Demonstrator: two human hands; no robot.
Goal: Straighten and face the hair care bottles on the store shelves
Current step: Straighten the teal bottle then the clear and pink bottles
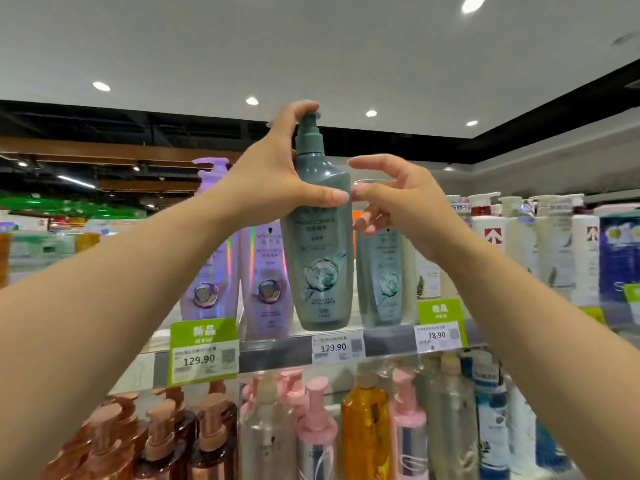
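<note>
A tall teal pump bottle (320,258) stands upright at the front edge of the top shelf (384,342), label facing me. My left hand (277,171) grips its neck and shoulder, thumb across the front and fingers over the pump. My right hand (398,199) hovers just right of the bottle with loosely curled fingers, holding nothing. A second teal bottle (381,275) stands behind my right hand. Two lilac bottles (266,282) stand to the left.
White pump bottles (540,244) fill the top shelf to the right. On the shelf below stand brown (162,441), pink (318,431), amber (367,424) and clear bottles. Price tags (334,348) and green labels (204,351) hang on the shelf edge.
</note>
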